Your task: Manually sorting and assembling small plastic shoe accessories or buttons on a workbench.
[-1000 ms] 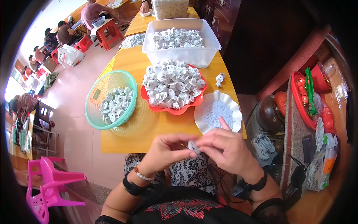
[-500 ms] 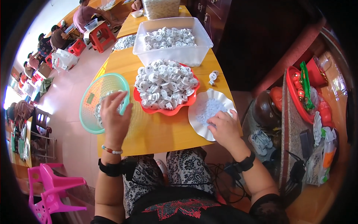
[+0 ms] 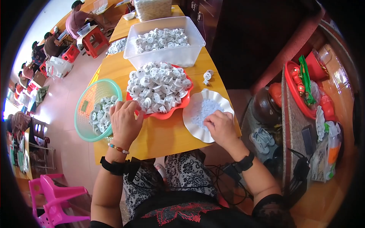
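The left hand (image 3: 124, 118) rests palm-down at the near rim of the red tray (image 3: 178, 108) heaped with white plastic parts (image 3: 157, 86), fingers curled onto them; whether its grip holds one cannot be told. The right hand (image 3: 220, 127) pinches into small pieces (image 3: 203, 110) on the white fluted plate (image 3: 197, 131). The green basket (image 3: 85, 98) lies just left on the tabletop (image 3: 167, 135), each container within reach.

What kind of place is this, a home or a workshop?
Probably a small hand-assembly workshop: a red tray, a clear tub and a green basket hold heaps of small white parts, and other people sit working at tables nearby.
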`<state>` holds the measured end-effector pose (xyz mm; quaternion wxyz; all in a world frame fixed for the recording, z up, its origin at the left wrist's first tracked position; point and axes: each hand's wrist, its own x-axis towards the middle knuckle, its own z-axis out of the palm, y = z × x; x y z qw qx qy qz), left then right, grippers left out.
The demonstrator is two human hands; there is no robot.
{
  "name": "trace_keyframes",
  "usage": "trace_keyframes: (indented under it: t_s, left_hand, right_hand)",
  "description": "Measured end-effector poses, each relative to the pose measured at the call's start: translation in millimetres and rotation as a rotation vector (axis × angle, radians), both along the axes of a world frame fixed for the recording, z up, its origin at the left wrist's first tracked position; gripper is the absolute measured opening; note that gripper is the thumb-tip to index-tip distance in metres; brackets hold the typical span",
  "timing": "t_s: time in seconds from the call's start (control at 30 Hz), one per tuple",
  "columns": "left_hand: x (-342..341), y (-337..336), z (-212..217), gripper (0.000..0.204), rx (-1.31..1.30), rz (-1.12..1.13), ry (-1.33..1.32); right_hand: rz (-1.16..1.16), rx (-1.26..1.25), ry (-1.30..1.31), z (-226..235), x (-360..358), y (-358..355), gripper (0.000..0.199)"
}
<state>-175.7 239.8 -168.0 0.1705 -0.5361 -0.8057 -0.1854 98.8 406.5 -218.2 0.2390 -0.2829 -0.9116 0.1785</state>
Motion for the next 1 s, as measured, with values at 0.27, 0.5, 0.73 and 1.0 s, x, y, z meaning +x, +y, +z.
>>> trace_keyframes:
  t_s: [0.27,0.5,0.73,1.0]
  left_hand:
    - [-1,6,4,0.027,-0.038,-0.015,-0.110]
    - [-2,4,-9,0.031,-0.018,0.008,-0.020]
    - [6,0,-2,0.037,0.016,0.005,-0.114]
    - [13,-5,-2,0.029,0.071,-0.059,-0.173]
  right_hand:
    - [-0.077,-0.709,0.198,12,3,9,0.012]
    - [-0.021,-0.889,0.293,17,5,9,0.013]
    - [-0.045,-0.503,0.290,17,3,5,0.010]
    - [-0.134,-0.584,0.238,21,8,4,0.014]
